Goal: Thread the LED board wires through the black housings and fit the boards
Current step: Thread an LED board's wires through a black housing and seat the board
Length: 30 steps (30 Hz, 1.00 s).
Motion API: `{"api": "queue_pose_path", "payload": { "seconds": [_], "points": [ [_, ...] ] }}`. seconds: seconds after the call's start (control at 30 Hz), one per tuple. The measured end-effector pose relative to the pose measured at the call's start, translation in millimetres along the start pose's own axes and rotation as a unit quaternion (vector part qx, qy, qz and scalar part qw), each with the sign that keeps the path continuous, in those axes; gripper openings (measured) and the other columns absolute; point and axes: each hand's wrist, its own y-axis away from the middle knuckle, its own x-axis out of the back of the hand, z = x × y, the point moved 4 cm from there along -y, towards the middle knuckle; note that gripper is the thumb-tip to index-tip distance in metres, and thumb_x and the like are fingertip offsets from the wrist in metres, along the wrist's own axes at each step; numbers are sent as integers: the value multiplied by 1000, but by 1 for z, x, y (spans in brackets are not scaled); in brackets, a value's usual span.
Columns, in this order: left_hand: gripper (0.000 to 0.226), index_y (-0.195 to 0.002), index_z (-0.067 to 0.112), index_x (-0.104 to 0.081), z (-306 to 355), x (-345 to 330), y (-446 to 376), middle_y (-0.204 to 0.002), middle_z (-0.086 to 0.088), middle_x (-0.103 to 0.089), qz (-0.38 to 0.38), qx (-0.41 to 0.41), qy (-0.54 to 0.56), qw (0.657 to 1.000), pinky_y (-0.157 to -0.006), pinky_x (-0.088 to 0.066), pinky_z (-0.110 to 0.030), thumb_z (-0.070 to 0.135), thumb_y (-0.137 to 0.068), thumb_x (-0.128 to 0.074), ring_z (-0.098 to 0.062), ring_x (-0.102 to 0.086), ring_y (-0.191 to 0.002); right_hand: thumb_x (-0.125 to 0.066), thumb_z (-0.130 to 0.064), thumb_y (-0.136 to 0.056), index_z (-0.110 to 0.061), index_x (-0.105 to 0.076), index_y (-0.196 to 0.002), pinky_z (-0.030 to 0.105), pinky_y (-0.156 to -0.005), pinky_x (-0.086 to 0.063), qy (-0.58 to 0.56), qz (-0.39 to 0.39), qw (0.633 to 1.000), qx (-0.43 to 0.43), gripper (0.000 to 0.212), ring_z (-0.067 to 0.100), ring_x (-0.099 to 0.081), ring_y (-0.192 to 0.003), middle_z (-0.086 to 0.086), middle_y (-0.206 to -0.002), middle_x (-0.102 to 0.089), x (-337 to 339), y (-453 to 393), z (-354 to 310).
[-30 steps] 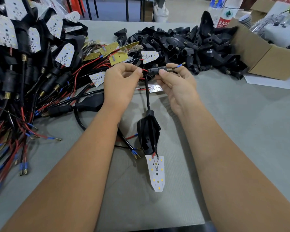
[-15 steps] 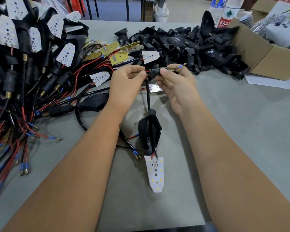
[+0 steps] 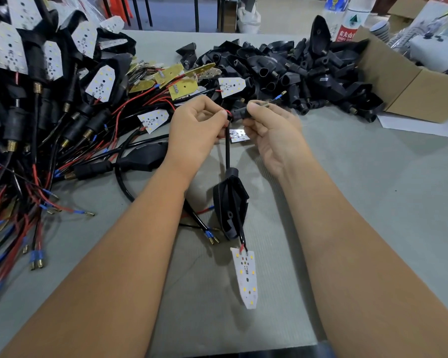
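Observation:
My left hand (image 3: 197, 122) pinches the red and black wires (image 3: 227, 148) just left of a small black stem piece (image 3: 239, 113). My right hand (image 3: 272, 125) pinches that stem, and a threaded end with a blue-tipped wire (image 3: 276, 98) sticks out past its fingers. The wires hang down through a black housing (image 3: 230, 205) that dangles above the table. Below the housing a white LED board (image 3: 246, 277) hangs from the same wires.
Finished assemblies and loose wires (image 3: 42, 112) are heaped at the left. A pile of black housings (image 3: 282, 71) lies at the back beside a cardboard box (image 3: 409, 83). Spare LED boards (image 3: 154, 120) and bottles (image 3: 347, 19) sit further back on the grey table (image 3: 373, 189).
Both hands have risen slightly with the stem. The housing and LED board have lifted and shifted a little towards the hands.

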Motion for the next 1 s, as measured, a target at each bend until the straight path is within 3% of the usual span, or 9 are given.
{"api": "queue_pose_path", "payload": {
  "seconds": [0.3, 0.43, 0.53, 0.63, 0.8, 1.0],
  "points": [
    [21, -74, 20, -65, 3, -6, 1, -66, 0, -66, -23, -39, -38, 998, -63, -56, -29, 6, -89, -62, -10, -63, -60, -66, -17, -92, -12, -46, -76, 23, -59, -47, 13, 14, 1000, 9, 26, 11, -53, -56, 7, -69, -54, 0, -1, 2],
    [16, -85, 20, -70, 0, -9, -1, -77, -6, -73, -26, 22, -8, 999, -66, -57, -28, 11, -92, -58, -11, -66, -67, -67, -20, -91, -12, -46, -76, 25, -62, -48, 25, 29, 999, 19, 28, 11, -55, -56, 7, -70, -57, 2, 0, 1],
    [5, -92, 20, -70, -3, -12, 1, -76, 0, -75, -37, 45, 1, 998, -63, -54, -24, 18, -92, -64, -12, -70, -72, -66, -21, -92, -12, -47, -81, 24, -64, -50, 8, 37, 999, 20, 24, 12, -57, -61, 8, -76, -59, 4, 0, 1],
    [9, -85, 20, -70, -5, -10, 2, -72, 1, -74, -26, 38, -22, 999, -64, -56, -25, 14, -90, -67, -16, -71, -73, -64, -20, -94, -11, -45, -85, 25, -63, -52, 7, 34, 999, 21, 23, 16, -61, -65, 17, -90, -63, 2, 0, 2],
    [14, -85, 19, -72, -5, -9, 1, -71, 1, -73, -21, 16, -56, 998, -78, -60, -34, 9, -91, -65, -13, -70, -69, -65, -15, -93, -12, -44, -83, 26, -58, -48, 60, 16, 997, 41, 23, 18, -58, -61, 19, -87, -62, -1, 0, 2],
    [17, -83, 23, -72, -6, -13, 3, -69, 2, -73, -63, 66, -24, 996, -68, -57, -26, 7, -85, -65, -10, -69, -66, -65, -16, -93, -11, -47, -83, 24, -64, -55, -6, 47, 998, 28, 21, 15, -66, -65, 11, -83, -63, 5, -2, 2]
  ]
}}
